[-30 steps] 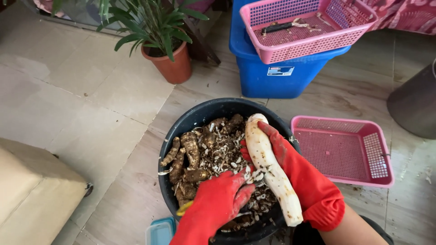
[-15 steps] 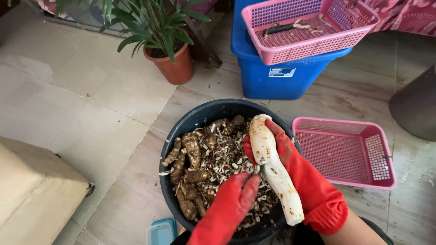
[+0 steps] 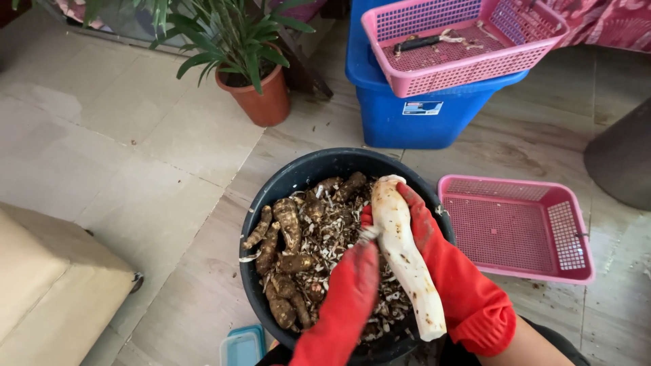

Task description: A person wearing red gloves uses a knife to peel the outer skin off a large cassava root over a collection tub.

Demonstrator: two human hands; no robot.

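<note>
Red rubber gloves on left hand [image 3: 346,305] and right hand [image 3: 451,271], smooth with a dull sheen. Peeled root [image 3: 405,254]: pale, moist-looking, flecked with dirt. Unpeeled roots [image 3: 288,227]: brown, rough, earthy. Black plastic tub [image 3: 298,173], matt. Pink plastic basket [image 3: 515,230], perforated mesh, slightly glossy. Blue plastic bin [image 3: 413,115], smooth. Terracotta pot [image 3: 261,102], matt. Stone-tile floor [image 3: 102,135], worn, dull.

A home's tiled floor [image 3: 122,129], with a potted plant [image 3: 251,74] and plastic baskets [image 3: 515,227].
</note>
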